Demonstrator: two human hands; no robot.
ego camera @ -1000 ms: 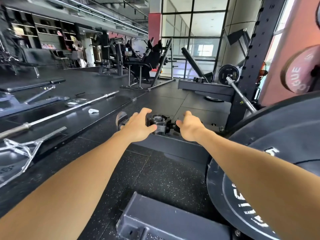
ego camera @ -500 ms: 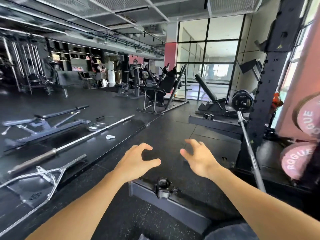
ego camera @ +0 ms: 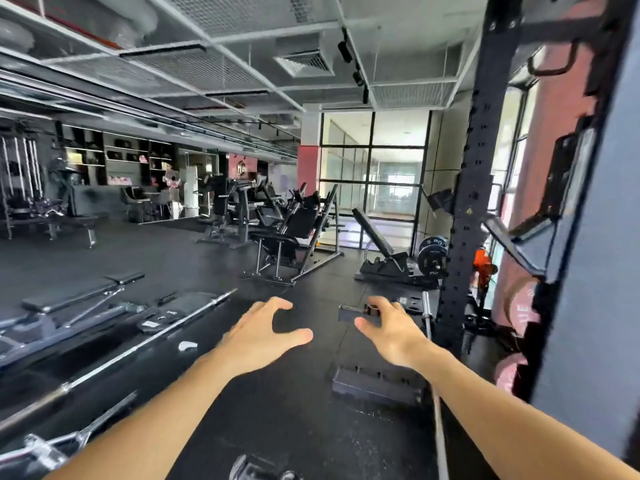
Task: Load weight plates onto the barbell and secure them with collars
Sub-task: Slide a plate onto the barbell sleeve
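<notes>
Since 0.5 s ago: view tilted up, more ceiling showing; both hands higher in view and further from the collar, which now sits at bottom edge.

- Left hand (ego camera: 258, 336): empty, fingers spread and curled, thumb out toward centre. Held in air over floor mat (ego camera: 284, 410). Touching nothing.
- Right hand (ego camera: 389, 332): empty, fingers curled loosely, palm facing left. Also in air, nothing gripped.
- Collar (ego camera: 258, 469): partly visible, blurred, at bottom edge between forearms. Well apart from both hands.
- Barbell, loaded (ego camera: 437, 420): thin shaft running from lower right up past right wrist toward rack; far end carries black plates (ego camera: 432, 258). Whether a collar is on that end: can't tell.
- Rack upright (ego camera: 476, 188): black, perforated, right of centre.
- Pink bumper plates (ego camera: 523, 306): stored at right, behind near dark post.
- Low dark steel base piece (ego camera: 375, 384): on floor below right hand.
- Bare barbell (ego camera: 138, 348): lying on floor at left, w/ flat bench (ego camera: 79, 296) beyond it.
- Incline bench (ego camera: 375, 237): background, near window wall.
</notes>
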